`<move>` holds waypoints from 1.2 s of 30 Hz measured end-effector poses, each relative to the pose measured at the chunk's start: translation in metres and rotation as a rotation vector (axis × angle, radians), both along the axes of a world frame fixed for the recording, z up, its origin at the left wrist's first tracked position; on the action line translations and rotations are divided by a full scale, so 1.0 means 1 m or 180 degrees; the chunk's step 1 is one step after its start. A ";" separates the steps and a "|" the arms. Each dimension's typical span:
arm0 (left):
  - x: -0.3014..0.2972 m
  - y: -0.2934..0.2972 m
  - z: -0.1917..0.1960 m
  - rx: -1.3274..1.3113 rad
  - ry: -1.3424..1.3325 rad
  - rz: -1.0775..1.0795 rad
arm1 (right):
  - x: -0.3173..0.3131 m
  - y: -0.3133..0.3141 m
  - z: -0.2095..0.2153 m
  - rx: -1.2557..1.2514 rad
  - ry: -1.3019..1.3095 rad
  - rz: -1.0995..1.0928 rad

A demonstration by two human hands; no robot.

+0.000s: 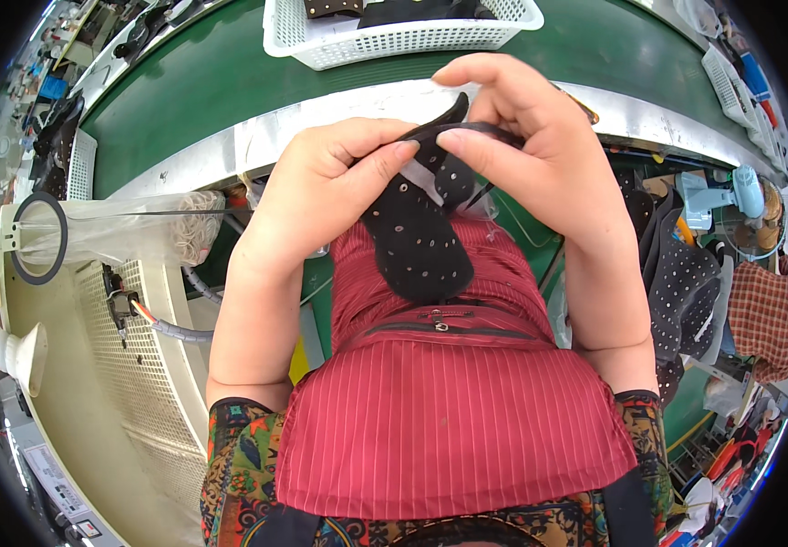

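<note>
Between my two hands hangs a black shoe upper piece [419, 244] dotted with small metal eyelets or studs, its rounded end down over my red striped apron [449, 428]. My left hand [344, 169] pinches the piece's upper edge between thumb and fingers. On the other side my right hand [526, 137] grips the same edge, thumb on top, index finger raised and curved. A pointed black tip stands up between the hands. A pale strip shows inside the fold of the piece. What lies behind my fingers is hidden.
Ahead runs a green conveyor belt [202, 100] with a metal edge [184, 169]. A white basket [403, 44] with dark pieces stands on it. To the left is a cream perforated machine panel [139, 337] with a black ring [40, 237]. Dotted black pieces [681, 283] hang at right, near a blue fan [745, 191].
</note>
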State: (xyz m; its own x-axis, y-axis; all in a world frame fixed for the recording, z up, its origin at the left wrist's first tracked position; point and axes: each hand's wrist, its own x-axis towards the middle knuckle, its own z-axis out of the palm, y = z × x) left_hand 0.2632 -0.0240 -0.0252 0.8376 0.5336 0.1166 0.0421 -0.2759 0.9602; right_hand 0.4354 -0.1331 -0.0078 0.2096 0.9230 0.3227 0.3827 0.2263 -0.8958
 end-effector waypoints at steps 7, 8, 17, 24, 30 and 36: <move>0.005 0.001 0.000 -0.0473 0.0081 0.0218 | 0.001 -0.007 0.003 -0.0129 -0.0848 -0.0545; 0.006 0.001 0.001 -0.0489 0.0101 0.0247 | 0.001 -0.008 0.005 -0.0115 -0.1032 -0.0406; 0.006 0.001 -0.004 -0.0321 0.0009 0.0146 | 0.007 0.002 -0.001 0.0391 -0.0704 -0.0022; 0.005 0.002 -0.004 -0.0670 0.0093 -0.0051 | 0.007 0.007 -0.010 0.0094 -0.0103 -0.0265; 0.005 0.001 -0.007 -0.0786 0.0009 -0.0108 | 0.009 0.009 -0.011 -0.0159 -0.0072 -0.0379; 0.006 0.001 -0.012 -0.0777 -0.0151 -0.0201 | 0.005 0.011 -0.015 -0.0030 0.0023 -0.0533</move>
